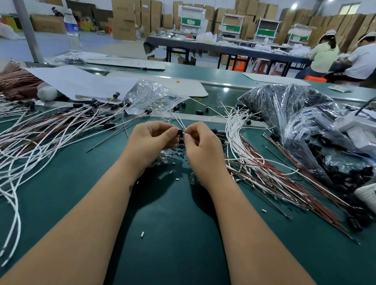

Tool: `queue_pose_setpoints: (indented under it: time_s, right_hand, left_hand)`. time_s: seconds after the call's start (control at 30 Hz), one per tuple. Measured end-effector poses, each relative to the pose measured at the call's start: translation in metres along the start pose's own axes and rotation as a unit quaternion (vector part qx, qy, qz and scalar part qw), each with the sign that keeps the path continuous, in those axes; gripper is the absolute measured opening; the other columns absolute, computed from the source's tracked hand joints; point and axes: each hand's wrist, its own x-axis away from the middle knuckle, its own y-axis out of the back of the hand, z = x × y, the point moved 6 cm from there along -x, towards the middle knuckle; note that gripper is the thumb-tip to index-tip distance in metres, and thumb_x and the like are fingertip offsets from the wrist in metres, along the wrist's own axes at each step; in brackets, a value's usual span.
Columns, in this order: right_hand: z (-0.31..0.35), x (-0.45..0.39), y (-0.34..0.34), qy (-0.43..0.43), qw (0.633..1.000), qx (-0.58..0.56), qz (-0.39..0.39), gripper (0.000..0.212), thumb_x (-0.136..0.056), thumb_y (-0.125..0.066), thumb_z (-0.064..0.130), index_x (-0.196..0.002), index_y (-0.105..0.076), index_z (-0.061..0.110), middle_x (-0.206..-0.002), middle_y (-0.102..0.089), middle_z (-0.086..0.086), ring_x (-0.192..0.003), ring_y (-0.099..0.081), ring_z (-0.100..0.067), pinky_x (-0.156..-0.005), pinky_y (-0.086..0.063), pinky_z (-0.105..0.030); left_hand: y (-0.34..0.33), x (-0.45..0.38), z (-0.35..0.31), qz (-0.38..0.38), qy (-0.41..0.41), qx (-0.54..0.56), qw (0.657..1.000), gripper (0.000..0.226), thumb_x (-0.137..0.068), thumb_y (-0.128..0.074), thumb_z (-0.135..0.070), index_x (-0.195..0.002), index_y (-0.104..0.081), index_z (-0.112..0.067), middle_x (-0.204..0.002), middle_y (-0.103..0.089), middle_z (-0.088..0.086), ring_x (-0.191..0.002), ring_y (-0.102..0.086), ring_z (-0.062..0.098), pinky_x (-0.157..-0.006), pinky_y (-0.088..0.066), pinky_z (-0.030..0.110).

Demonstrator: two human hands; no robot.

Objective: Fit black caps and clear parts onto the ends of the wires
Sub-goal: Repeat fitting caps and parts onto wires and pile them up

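My left hand [150,137] and my right hand [201,143] meet over the green mat [171,241], fingers curled. Between their fingertips sits a small black cap [180,132], and thin white wire ends [179,121] rise from it. Which hand holds the wire I cannot tell. Loose black caps and small clear parts [175,154] lie scattered under my hands. Wires with black caps fitted [91,111] fan out on the left. Bare white and brown wires [259,160] lie in a heap on the right.
A clear bag of small clear parts [150,95] lies behind my hands. A big plastic bag of black caps [300,119] fills the right side, beside a white device [361,132]. A water bottle [73,32] stands far left. Two people sit at a far table.
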Motion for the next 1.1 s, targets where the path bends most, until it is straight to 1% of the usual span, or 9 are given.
queue_pose_setpoints:
  time_s: [0.07, 0.13, 0.3, 0.5, 0.63, 0.77, 0.87, 0.97, 1.1]
  right_hand:
    - [0.0011, -0.0003, 0.0011, 0.003, 1.0, -0.004, -0.009, 0.004, -0.091, -0.058, 0.006, -0.091, -0.06, 0.01, -0.08, -0.06, 0.001, -0.073, -0.053, -0.01, -0.065, -0.038, -0.012]
    - [-0.0003, -0.0009, 0.0018, 0.003, 1.0, 0.003, -0.017, 0.007, -0.091, -0.059, 0.005, -0.088, -0.06, 0.011, -0.082, -0.061, -0.001, -0.074, -0.053, -0.012, -0.064, -0.037, -0.009]
    - [-0.0075, -0.0021, 0.003, -0.024, 0.999, 0.025, -0.028, 0.009, -0.094, -0.056, 0.012, -0.087, -0.059, 0.015, -0.083, -0.061, -0.001, -0.077, -0.054, -0.015, -0.066, -0.034, -0.023]
    - [-0.0063, -0.0006, 0.001, -0.027, 0.998, 0.052, -0.016, 0.013, -0.097, -0.051, 0.013, -0.084, -0.056, 0.015, -0.084, -0.059, -0.002, -0.077, -0.049, -0.018, -0.065, -0.029, -0.028]
    - [-0.0046, -0.0002, -0.0007, -0.014, 0.998, 0.065, 0.001, 0.016, -0.098, -0.048, 0.014, -0.085, -0.056, 0.01, -0.083, -0.058, -0.005, -0.077, -0.047, -0.02, -0.065, -0.028, -0.03]
    - [-0.0036, -0.0006, -0.002, -0.01, 0.999, 0.039, 0.0, 0.014, -0.097, -0.049, 0.008, -0.087, -0.059, 0.007, -0.084, -0.057, -0.005, -0.078, -0.048, -0.019, -0.065, -0.028, -0.026]
    - [-0.002, -0.0013, -0.0003, -0.006, 1.0, 0.011, -0.017, 0.018, -0.091, -0.048, -0.003, -0.102, -0.062, 0.003, -0.089, -0.058, -0.003, -0.083, -0.051, -0.014, -0.072, -0.035, -0.018]
    - [-0.0009, 0.0, 0.0021, 0.006, 0.999, 0.001, -0.031, 0.026, -0.089, -0.051, -0.005, -0.111, -0.056, 0.008, -0.078, -0.051, 0.005, -0.073, -0.049, -0.008, -0.067, -0.038, -0.016]
    - [-0.0026, 0.0006, 0.0038, 0.006, 0.999, -0.004, -0.04, 0.027, -0.089, -0.055, -0.003, -0.11, -0.051, 0.012, -0.075, -0.054, 0.0, -0.068, -0.052, -0.004, -0.062, -0.039, -0.015]
  left_hand:
    - [-0.0001, -0.0002, -0.0006, -0.006, 0.006, 0.026, 1.0, 0.008, -0.089, -0.063, -0.003, -0.091, -0.067, -0.009, -0.078, -0.071, 0.008, -0.069, -0.069, 0.012, -0.067, -0.055, 0.019]
    - [-0.0007, 0.0, -0.0009, -0.002, 0.008, 0.034, 0.999, 0.01, -0.088, -0.063, -0.001, -0.092, -0.068, -0.01, -0.078, -0.072, 0.008, -0.069, -0.07, 0.012, -0.067, -0.055, 0.019]
    - [-0.0048, 0.0022, -0.0052, 0.029, -0.021, -0.001, 0.999, 0.018, -0.082, -0.069, 0.004, -0.086, -0.073, -0.013, -0.075, -0.074, 0.0, -0.071, -0.069, 0.01, -0.071, -0.055, 0.019]
    - [-0.0051, 0.0025, -0.0052, 0.042, -0.038, -0.025, 0.998, 0.022, -0.079, -0.07, 0.006, -0.085, -0.073, -0.015, -0.077, -0.075, -0.002, -0.074, -0.069, 0.009, -0.074, -0.055, 0.02]
    - [-0.0061, 0.0034, -0.0059, 0.054, -0.046, -0.043, 0.997, 0.024, -0.079, -0.071, 0.005, -0.087, -0.073, -0.017, -0.078, -0.075, -0.003, -0.075, -0.07, 0.008, -0.074, -0.054, 0.019]
    - [-0.0056, 0.0034, -0.0062, 0.046, -0.048, -0.053, 0.996, 0.022, -0.079, -0.071, 0.005, -0.087, -0.073, -0.016, -0.077, -0.075, -0.003, -0.074, -0.069, 0.008, -0.074, -0.054, 0.019]
    - [-0.0028, 0.0014, -0.0037, 0.02, -0.033, -0.048, 0.998, 0.021, -0.077, -0.072, 0.007, -0.09, -0.069, -0.01, -0.079, -0.072, 0.003, -0.069, -0.067, 0.007, -0.071, -0.054, 0.019]
    - [-0.0029, 0.0008, -0.0028, 0.017, -0.026, -0.056, 0.998, 0.022, -0.075, -0.074, 0.008, -0.092, -0.067, -0.003, -0.08, -0.071, 0.006, -0.068, -0.067, 0.007, -0.073, -0.056, 0.02]
    - [-0.0088, 0.0035, -0.0041, 0.044, -0.029, -0.061, 0.997, 0.022, -0.073, -0.073, 0.011, -0.086, -0.069, -0.006, -0.074, -0.073, -0.004, -0.069, -0.069, 0.006, -0.068, -0.053, 0.016]
